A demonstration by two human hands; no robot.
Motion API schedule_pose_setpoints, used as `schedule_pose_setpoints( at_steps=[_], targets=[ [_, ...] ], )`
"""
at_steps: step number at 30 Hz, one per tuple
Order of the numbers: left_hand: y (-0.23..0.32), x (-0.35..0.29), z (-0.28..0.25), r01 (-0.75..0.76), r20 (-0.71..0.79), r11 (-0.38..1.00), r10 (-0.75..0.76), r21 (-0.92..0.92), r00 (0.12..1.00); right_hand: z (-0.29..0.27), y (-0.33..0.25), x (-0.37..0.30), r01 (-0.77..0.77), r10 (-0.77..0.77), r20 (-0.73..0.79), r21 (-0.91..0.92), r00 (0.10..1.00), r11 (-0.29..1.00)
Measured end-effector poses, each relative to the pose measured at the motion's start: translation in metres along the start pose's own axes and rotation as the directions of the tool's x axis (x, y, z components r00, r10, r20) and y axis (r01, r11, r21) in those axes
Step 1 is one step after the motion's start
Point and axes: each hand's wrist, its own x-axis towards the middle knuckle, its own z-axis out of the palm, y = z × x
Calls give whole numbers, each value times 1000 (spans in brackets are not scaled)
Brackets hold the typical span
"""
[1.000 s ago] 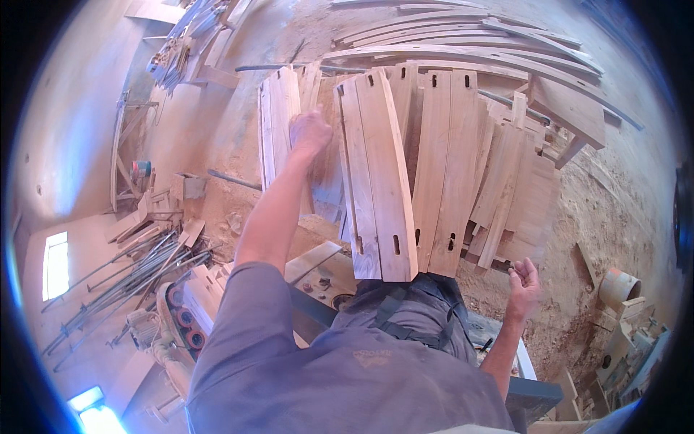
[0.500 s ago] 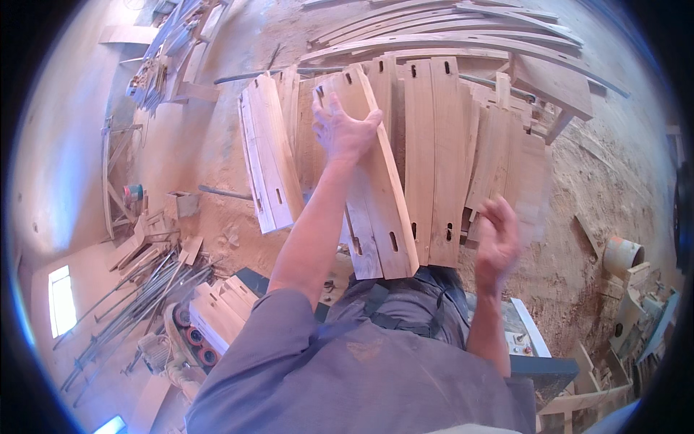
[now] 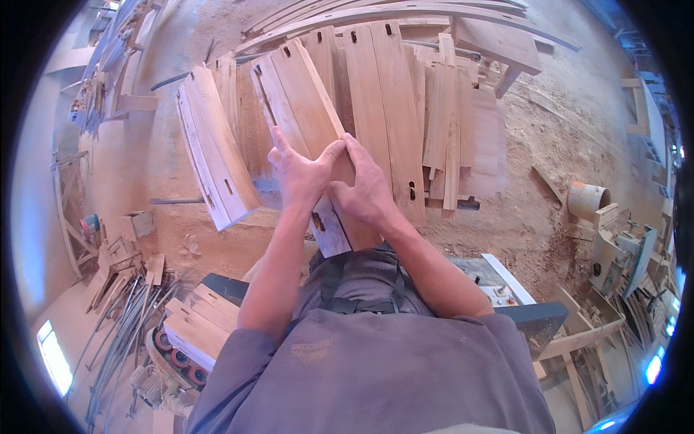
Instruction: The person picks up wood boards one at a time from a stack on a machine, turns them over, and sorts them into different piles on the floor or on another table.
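1. Centrally, a slotted board pair (image 3: 311, 90) was seen leaning at a slant, its lower end close before the person's waist; contact with the clothing could not be confirmed.
2. The left hand (image 3: 300, 176) was laid across the pair's face. Its index finger was extended at the left edge and its thumb was spread toward the right edge; whether pressure was applied could not be told.
3. The right hand (image 3: 367, 189) was placed at the right edge, its fingers held together near the left thumb, its own thumb set apart over the face. Pinching could not be confirmed.
4. On the left, a gap was noted before the tilted boards (image 3: 215, 155); on the right, less room was left beside the upright boards (image 3: 378, 116).
5. Open floor (image 3: 538, 148) was observed farther right, bounded by a bucket (image 3: 584, 200).
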Motion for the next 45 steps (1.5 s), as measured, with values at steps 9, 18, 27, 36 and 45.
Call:
schedule_pose_setpoints(
  at_steps=[9,18,27,36,45],
  targets=[
    [8,27,-13,-61,-17,991,64,122,998,24,-10,7,-21,31,-37,231,999,973],
    [-14,20,7,-100,-65,985,110,138,992,-47,34,-63,-64,-4,-454,-135,891,989],
    [2,11,4,-69,-78,973,88,220,993,-76,61,-74,-386,382,-226,27,896,922],
    [-3,15,11,-61,-110,967,91,249,990,-87,46,-82,-348,74,-495,-490,866,799],
    [-5,16,14,-47,-105,967,75,251,992,-72,40,-99,-180,-77,-386,-586,919,790]
  ],
)
